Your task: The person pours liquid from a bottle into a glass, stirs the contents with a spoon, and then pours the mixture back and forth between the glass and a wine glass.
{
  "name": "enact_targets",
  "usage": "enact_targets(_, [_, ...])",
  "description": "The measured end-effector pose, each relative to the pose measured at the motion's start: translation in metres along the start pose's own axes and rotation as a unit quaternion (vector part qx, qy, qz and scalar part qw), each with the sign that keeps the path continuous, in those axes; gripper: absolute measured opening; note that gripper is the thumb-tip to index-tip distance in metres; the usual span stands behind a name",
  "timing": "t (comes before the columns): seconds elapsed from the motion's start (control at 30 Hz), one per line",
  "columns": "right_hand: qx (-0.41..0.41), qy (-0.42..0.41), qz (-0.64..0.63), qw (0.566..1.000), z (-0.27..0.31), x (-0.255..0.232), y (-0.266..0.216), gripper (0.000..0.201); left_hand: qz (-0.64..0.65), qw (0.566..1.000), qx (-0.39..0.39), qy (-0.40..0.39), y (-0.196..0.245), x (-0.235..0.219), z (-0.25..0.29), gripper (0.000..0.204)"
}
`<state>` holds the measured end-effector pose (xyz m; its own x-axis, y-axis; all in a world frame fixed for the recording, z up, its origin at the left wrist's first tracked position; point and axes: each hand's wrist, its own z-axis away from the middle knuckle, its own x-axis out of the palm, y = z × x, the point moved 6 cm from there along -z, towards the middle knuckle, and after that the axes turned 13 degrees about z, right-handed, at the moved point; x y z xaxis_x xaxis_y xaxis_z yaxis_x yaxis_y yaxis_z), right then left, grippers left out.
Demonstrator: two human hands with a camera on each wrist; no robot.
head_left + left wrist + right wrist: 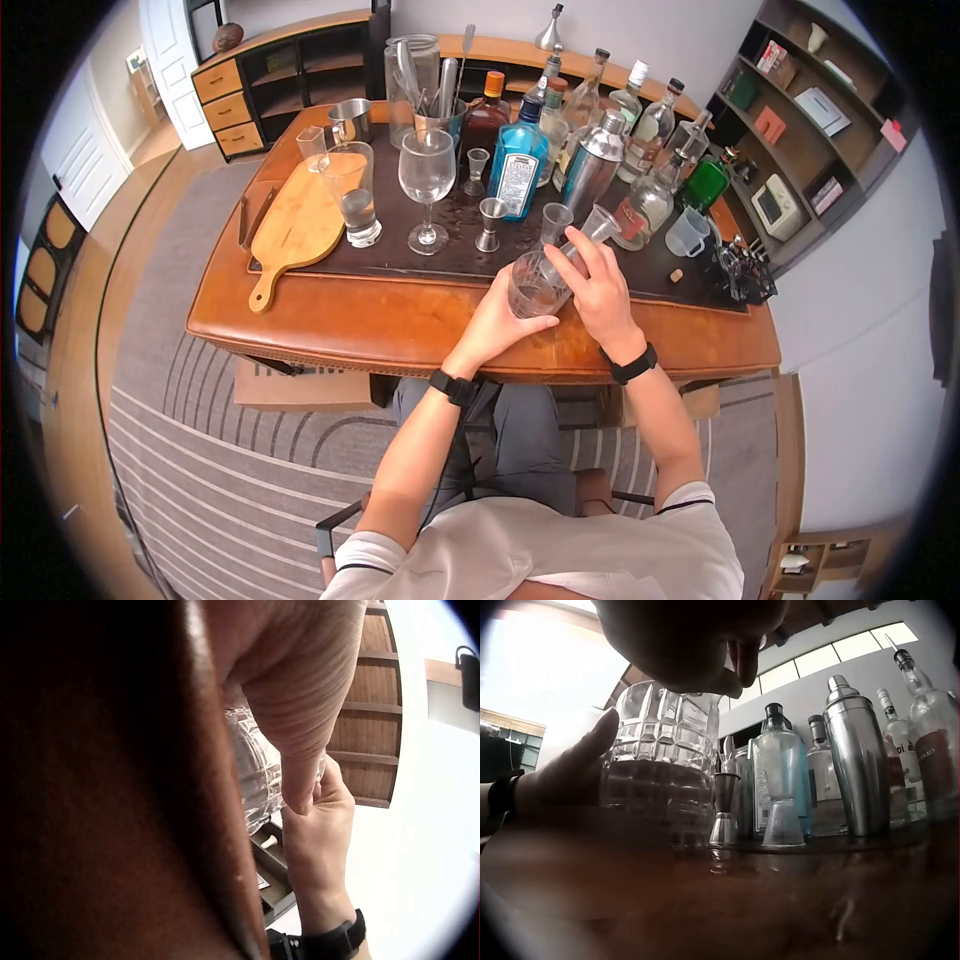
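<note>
My left hand grips a cut-glass mixing glass at the front edge of the table, the thumb along its near side. Clear liquid shows in its lower part in the right wrist view. My right hand is over the rim, fingers pointing down and pinching a clear jigger tilted above the mixing glass; its waist is hidden behind the fingers. Another clear jigger stands on the mat just beyond the glass. Left of that is a steel jigger. The left wrist view shows the mixing glass partly behind the thumb.
Behind the hands stand a blue bottle, a steel shaker and several other bottles. To the left are a wine glass, a tall glass and a wooden board. A cork and plastic jug lie right.
</note>
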<state>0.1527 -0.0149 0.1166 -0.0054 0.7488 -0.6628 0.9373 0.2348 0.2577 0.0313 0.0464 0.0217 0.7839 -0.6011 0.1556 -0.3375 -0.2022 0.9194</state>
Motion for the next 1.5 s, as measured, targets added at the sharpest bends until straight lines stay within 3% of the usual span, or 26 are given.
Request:
enact_targets(0.67, [0.019,0.017,0.016,1.0,0.005,0.001,0.006,0.059,-0.008,1.0,0.003,0.003,-0.004,-0.001,0.0,0.097])
enact_targets(0.73, [0.14,0.054,0.006,0.989,0.006,-0.002,0.022,0.048,-0.006,1.0,0.005,0.003,-0.007,-0.001,0.0,0.097])
enact_targets(0.77, [0.263,0.034,-0.09,0.96,0.007,0.0,0.035,0.04,-0.004,1.0,0.007,0.004,-0.007,-0.001,0.0,0.097])
enact_targets(0.8, [0.331,0.034,-0.123,0.935,0.009,0.003,0.048,0.037,-0.004,1.0,0.008,0.004,-0.008,-0.001,0.0,0.097])
enact_targets(0.93, [0.47,-0.023,-0.227,0.852,0.043,0.055,0.117,0.043,-0.007,1.0,-0.005,0.006,0.001,0.0,0.002,0.096])
enact_targets(1.0, [0.487,-0.009,-0.334,0.807,0.047,0.065,0.129,0.046,-0.003,1.0,-0.009,0.005,0.001,0.0,0.002,0.096])
enact_targets(1.03, [0.488,-0.007,-0.333,0.807,0.053,0.072,0.139,0.046,-0.01,1.0,-0.007,0.004,0.0,0.0,0.002,0.095])
enact_targets(1.1, [0.454,-0.106,-0.29,0.836,0.062,0.097,0.154,0.047,-0.017,1.0,-0.003,0.003,0.0,0.0,0.0,0.095])
enact_targets(1.3, [0.485,-0.129,-0.338,0.796,0.062,0.108,0.147,0.046,0.007,1.0,0.001,-0.001,0.002,0.001,0.001,0.094])
enact_targets(1.5, [0.475,-0.134,-0.345,0.798,0.062,0.116,0.151,0.05,0.012,1.0,-0.02,-0.001,0.0,0.001,0.002,0.094])
